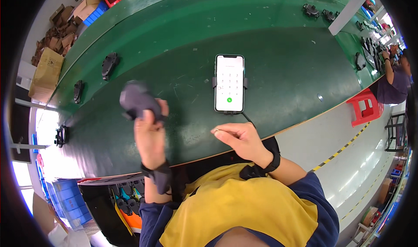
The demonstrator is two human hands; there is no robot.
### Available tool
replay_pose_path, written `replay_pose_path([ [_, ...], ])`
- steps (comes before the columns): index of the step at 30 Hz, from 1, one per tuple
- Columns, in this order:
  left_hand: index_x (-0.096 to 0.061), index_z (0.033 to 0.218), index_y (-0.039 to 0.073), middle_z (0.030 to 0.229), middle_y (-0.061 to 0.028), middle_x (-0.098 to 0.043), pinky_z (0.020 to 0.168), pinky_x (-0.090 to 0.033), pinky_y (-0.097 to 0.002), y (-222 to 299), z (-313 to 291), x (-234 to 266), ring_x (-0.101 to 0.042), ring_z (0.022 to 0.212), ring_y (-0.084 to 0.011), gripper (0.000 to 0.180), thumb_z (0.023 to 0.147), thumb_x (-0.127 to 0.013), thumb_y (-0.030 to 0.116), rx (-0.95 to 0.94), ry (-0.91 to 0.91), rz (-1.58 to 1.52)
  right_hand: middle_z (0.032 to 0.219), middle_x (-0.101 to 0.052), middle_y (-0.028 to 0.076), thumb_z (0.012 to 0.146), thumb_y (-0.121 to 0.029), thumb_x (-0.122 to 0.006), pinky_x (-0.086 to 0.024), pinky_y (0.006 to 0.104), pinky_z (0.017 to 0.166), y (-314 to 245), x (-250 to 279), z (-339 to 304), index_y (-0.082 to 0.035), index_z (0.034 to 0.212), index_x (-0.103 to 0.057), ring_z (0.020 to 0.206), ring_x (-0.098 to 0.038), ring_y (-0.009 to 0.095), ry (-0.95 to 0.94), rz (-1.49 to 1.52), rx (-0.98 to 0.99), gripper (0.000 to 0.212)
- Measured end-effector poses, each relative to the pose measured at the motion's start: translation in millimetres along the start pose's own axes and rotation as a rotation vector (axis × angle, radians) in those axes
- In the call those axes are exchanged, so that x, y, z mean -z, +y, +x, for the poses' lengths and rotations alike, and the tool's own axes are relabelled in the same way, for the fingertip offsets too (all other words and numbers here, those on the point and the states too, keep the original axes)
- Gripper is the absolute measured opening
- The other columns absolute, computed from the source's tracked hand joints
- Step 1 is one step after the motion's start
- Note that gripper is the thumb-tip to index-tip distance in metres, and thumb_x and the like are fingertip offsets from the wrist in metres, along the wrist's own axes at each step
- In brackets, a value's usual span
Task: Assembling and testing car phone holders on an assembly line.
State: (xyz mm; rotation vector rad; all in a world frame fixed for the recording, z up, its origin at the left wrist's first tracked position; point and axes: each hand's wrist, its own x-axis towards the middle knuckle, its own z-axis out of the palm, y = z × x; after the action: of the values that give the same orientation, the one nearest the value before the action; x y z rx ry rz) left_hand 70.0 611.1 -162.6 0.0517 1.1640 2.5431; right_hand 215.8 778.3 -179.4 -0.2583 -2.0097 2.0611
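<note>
My left hand [151,140] grips a dark phone holder [137,98], raised over the green table and smeared by motion. My right hand [244,139] hovers near the table's front edge, thumb and forefinger pinched together; a tiny light-coloured bit shows at the tips, too small to name. Just beyond that hand lies a smartphone [229,83], its bright screen showing a dial pad with a green button. Dark clamp arms [246,82] hug its two sides, and a black cable runs from its lower end toward my right hand.
Dark holders [110,66] of similar look stand at the table's left, with others [311,10] at the far right. A white post [350,9] rises there. At right a co-worker [392,83] sits near a red stool [365,107]. Blue crates [72,201] stand at lower left.
</note>
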Motion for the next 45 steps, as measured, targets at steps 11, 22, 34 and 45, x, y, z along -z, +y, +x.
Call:
replay_pose_path([
  [11,-0.049,0.111,-0.002,0.101,-0.0121,-0.059,0.082,-0.048,-0.0307,-31,-30,-26,-0.059,0.095,-0.0233,0.031,0.082,-0.058,0.003,0.348,-0.152,0.191,0.104,-0.063,0.011,0.085,-0.010,-0.056,-0.044,0.0222,0.048,-9,2,10,0.001,0.091,-0.060,0.052,-0.055,0.010,-0.402,-0.097,0.147,0.013],
  [22,-0.049,0.110,-0.003,0.102,-0.0162,-0.060,0.080,-0.051,-0.0321,-42,-29,-22,-0.060,0.093,-0.0231,0.031,0.082,-0.059,0.006,0.275,-0.146,0.269,0.108,-0.061,0.013,0.086,-0.009,-0.055,-0.045,0.0217,0.048,-15,12,5,0.001,0.089,-0.060,0.049,-0.057,0.010,-0.414,0.046,-0.086,0.012],
  [34,-0.048,0.111,-0.003,0.104,-0.0167,-0.059,0.080,-0.050,-0.0325,-44,-26,-22,-0.060,0.092,-0.0223,0.031,0.084,-0.057,0.007,0.287,-0.170,0.310,0.109,-0.061,0.014,0.088,-0.012,-0.053,-0.045,0.0214,0.048,-14,21,8,-0.001,0.090,-0.059,0.051,-0.058,0.010,-0.494,0.047,-0.090,0.013],
  [45,-0.049,0.110,-0.004,0.100,-0.0155,-0.061,0.079,-0.050,-0.0301,-54,-26,-29,-0.061,0.090,-0.0208,0.029,0.084,-0.057,0.007,0.291,-0.138,0.311,0.106,-0.062,0.012,0.088,-0.010,-0.051,-0.047,0.0219,0.051,-10,29,12,0.000,0.093,-0.058,0.056,-0.061,0.011,-0.502,0.131,-0.271,0.013],
])
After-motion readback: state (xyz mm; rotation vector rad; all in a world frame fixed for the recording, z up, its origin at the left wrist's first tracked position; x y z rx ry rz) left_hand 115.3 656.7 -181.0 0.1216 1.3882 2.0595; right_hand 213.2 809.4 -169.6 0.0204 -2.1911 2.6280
